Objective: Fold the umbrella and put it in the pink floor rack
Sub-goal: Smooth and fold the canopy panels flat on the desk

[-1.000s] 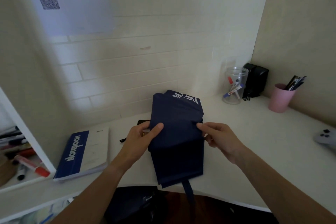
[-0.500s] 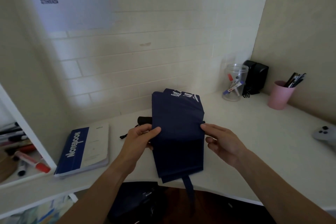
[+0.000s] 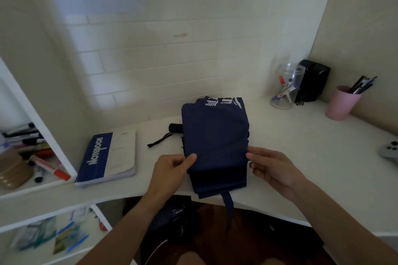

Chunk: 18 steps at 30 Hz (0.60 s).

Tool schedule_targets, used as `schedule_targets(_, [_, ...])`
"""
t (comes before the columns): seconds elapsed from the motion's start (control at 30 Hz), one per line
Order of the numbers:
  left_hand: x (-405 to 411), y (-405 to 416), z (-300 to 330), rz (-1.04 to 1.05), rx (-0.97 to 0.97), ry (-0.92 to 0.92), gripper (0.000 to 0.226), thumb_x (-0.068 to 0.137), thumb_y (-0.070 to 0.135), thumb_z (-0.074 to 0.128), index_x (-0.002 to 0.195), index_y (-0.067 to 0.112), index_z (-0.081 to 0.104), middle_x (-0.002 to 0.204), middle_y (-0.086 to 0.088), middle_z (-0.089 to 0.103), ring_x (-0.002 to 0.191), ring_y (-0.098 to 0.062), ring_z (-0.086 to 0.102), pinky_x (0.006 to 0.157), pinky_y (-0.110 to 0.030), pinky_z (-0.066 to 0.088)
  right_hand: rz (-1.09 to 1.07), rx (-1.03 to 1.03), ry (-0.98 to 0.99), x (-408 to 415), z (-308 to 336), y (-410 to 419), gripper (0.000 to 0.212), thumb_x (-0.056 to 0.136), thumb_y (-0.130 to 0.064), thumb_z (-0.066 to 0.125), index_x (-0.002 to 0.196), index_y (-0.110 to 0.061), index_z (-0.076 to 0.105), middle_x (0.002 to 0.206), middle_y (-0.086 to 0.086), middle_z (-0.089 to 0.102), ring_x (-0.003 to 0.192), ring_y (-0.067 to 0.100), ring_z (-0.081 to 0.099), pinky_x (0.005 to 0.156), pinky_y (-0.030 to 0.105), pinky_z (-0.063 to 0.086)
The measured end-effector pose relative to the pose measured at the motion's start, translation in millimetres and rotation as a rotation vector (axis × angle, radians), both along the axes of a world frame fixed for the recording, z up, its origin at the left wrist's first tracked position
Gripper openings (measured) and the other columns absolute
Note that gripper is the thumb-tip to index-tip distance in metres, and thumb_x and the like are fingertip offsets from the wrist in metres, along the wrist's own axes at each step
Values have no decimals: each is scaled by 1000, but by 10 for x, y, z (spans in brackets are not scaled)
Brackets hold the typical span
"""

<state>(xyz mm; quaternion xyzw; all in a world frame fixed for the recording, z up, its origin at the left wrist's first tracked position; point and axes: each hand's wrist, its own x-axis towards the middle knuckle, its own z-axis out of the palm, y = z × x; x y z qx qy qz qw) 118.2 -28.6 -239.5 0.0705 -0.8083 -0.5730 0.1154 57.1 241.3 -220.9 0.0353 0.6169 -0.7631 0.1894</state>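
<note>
A navy blue folding umbrella (image 3: 215, 135) lies on the white desk (image 3: 301, 157), its canopy flattened into stacked pleats with white lettering at the far end. Its black handle (image 3: 175, 128) and wrist cord stick out on the left, and a strap hangs over the desk's front edge. My left hand (image 3: 170, 168) pinches the canopy's left edge between thumb and fingers. My right hand (image 3: 269, 165) pinches the right edge. No pink floor rack is in view.
A blue and white notebook (image 3: 107, 157) lies left of the umbrella. A clear jar with markers (image 3: 287, 86), a black box (image 3: 313, 79) and a pink pen cup (image 3: 341, 103) stand at the back right. A grey controller (image 3: 389, 151) sits at the right edge. Shelves with markers fill the left.
Both hands have slid a little toward me along the canopy edges, still pinching the fabric. The view has tilted down slightly. The umbrella stays in place on the desk.
</note>
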Motion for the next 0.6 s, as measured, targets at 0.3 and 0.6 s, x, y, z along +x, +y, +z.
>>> schedule_targets(0.3, [82,-57,-193,28,-347,-12,55,89,57,64,61,10,65,59,-2,67,60,-17,65,73,-46,56,-55,308,89,79,-58,-154,29,82,-20,81,102,0,73,89,12,71,61,17,63,55,27,47])
schedule_targets(0.6, [193,-20,-222,33,-533,-43,34,73,70,60,53,42,55,105,9,72,105,-18,63,101,-50,44,-56,509,109,135,-94,-132,36,74,3,82,107,1,68,83,13,72,61,17,65,57,25,57])
